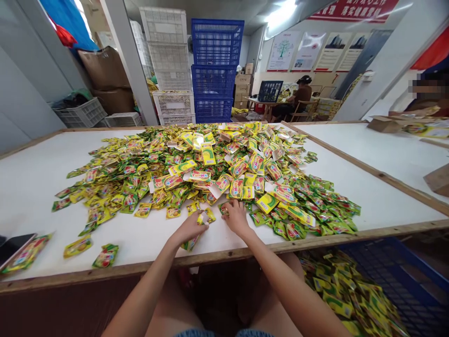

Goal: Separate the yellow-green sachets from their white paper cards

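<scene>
My left hand (191, 228) is closed around a small yellow-and-green carton (191, 243), mostly hidden by the palm, with a pale end flap showing near the fingertips. Just to its right, the bent fingers of my right hand (238, 217) pinch a small green sachet (222, 208) at the near edge of the pile. Beyond both hands spreads a large heap of green and yellow sachets (131, 201). Several yellow cartons (208, 154) lie on top of it, some with flaps standing up. More green sachets (328, 206) are heaped to the right of my right hand.
A white table (31, 173) with a wooden rim carries everything. Loose sachets (105, 255) and a phone-like device (16, 250) lie at left. Below right, a blue crate (414, 281) holds yellow cartons. Stacked crates (217, 42) and a seated person (302, 96) are behind.
</scene>
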`<action>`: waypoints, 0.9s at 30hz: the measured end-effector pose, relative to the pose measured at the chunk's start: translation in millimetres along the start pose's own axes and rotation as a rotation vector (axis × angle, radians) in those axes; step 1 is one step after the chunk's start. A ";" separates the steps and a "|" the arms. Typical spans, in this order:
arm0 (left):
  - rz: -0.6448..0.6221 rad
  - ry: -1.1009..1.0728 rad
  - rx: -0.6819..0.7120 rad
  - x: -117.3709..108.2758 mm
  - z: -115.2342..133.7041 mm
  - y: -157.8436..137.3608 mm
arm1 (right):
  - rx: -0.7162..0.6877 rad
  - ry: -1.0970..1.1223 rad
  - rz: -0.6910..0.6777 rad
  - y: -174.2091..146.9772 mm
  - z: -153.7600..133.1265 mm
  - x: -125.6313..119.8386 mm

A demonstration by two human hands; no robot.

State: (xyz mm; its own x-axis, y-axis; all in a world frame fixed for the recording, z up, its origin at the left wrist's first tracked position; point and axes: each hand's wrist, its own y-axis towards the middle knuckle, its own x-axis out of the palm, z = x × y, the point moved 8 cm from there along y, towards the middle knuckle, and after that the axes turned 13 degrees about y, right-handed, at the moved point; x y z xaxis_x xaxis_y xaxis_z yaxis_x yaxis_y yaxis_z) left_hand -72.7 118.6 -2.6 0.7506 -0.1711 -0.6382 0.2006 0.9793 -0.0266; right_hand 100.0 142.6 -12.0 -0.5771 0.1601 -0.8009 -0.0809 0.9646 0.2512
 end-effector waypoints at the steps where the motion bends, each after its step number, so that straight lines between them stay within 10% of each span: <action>1: -0.025 0.020 0.019 4.5 3.0 1.7 | -0.003 0.072 -0.008 -1.0 0.0 2.5; 8: -0.175 0.022 0.184 18.8 19.3 -12.0 | 0.030 0.649 -0.099 -4.1 11.8 19.3; 27: -0.358 0.163 0.273 29.1 44.2 -43.7 | 0.332 0.601 -0.402 -32.8 12.3 26.8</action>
State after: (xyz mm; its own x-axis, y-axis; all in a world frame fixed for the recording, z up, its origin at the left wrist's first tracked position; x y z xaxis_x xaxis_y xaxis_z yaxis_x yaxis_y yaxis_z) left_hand -31.8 66.1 14.0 0.4996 -0.4521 -0.7389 0.6030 0.7939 -0.0781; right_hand 97.2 117.8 -48.4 -0.9023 -0.2626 -0.3418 -0.1840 0.9518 -0.2453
